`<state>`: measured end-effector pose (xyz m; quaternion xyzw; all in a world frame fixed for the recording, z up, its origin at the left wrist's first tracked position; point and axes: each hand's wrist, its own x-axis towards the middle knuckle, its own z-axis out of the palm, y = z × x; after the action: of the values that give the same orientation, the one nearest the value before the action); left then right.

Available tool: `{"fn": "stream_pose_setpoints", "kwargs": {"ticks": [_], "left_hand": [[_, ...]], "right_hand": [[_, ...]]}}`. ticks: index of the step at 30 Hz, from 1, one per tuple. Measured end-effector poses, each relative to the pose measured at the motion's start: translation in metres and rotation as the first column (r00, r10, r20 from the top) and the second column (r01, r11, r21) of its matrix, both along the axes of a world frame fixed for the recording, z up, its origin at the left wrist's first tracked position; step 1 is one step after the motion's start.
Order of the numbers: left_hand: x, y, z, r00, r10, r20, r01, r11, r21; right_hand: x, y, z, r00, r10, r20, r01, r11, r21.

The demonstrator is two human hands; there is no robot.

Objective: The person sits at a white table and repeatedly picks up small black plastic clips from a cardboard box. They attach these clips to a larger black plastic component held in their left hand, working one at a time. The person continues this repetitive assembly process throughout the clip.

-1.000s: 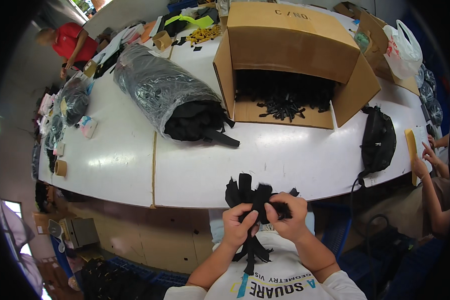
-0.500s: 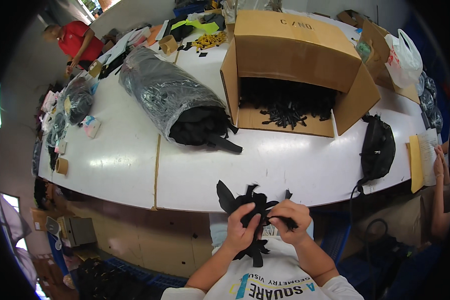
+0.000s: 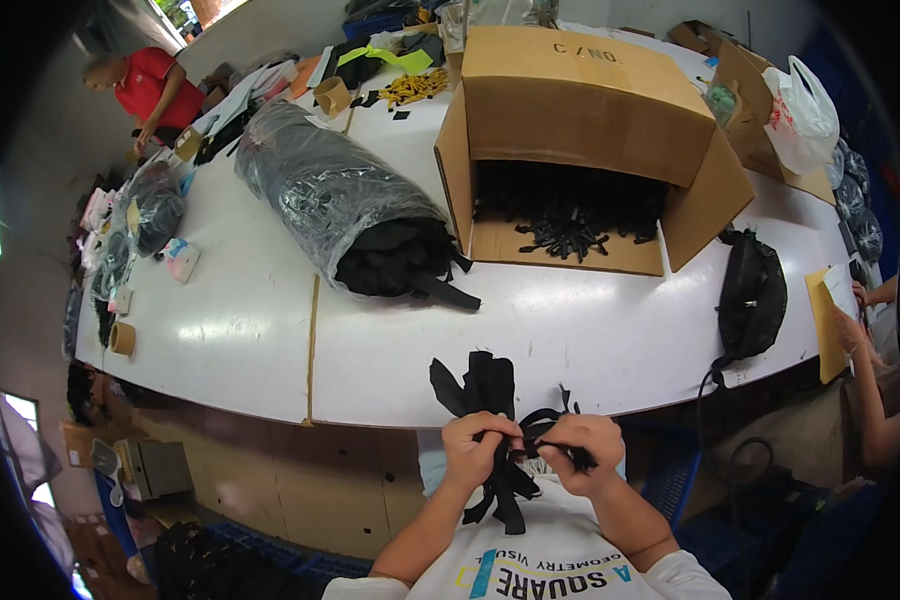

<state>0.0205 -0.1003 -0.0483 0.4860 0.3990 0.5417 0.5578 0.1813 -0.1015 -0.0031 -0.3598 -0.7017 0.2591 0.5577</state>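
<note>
Close to the table's front edge, my left hand [image 3: 475, 452] is closed round a bunch of black fabric strips [image 3: 489, 383]. Their broad ends stick up past the hand, and other ends hang down against my white shirt. Beside it, my right hand [image 3: 585, 453] is closed on a thinner black strip [image 3: 542, 418], which loops between the two hands. Dark ends also show under the right fingers. My fingertips nearly meet, and what lies between them is too small to make out.
A clear plastic sack [image 3: 320, 170] of black strips lies on the white table [image 3: 220, 330]. Right of it, an open carton [image 3: 580, 95] on its side holds small black pieces. A black pouch [image 3: 752, 300] lies at the right. People are at far left and right.
My left hand has turned over, and the strips now fan upward from it. A loop of strip has opened between my hands. The person at right has moved the paper.
</note>
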Motion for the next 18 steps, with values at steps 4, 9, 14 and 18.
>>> {"fn": "stream_pose_setpoints", "kwargs": {"ticks": [4,9,14,18], "left_hand": [[-0.010,0.007,0.001,0.980,0.016,0.198,0.010,0.992,-0.125],[-0.025,0.015,-0.002,0.940,0.010,0.341,0.033,0.992,-0.119],[-0.029,0.009,0.000,0.915,-0.070,0.398,0.143,0.977,-0.157],[-0.012,0.002,0.013,0.972,-0.215,-0.091,0.222,0.973,0.068]], "right_hand": [[0.009,-0.005,0.014,0.998,0.044,-0.037,-0.044,0.999,0.020],[0.026,-0.012,0.021,0.985,0.075,-0.155,-0.083,0.995,-0.048],[0.030,-0.012,0.030,0.998,0.028,-0.061,-0.042,0.974,-0.224],[0.016,0.001,0.017,0.976,0.191,0.101,-0.143,0.920,-0.365]]}}
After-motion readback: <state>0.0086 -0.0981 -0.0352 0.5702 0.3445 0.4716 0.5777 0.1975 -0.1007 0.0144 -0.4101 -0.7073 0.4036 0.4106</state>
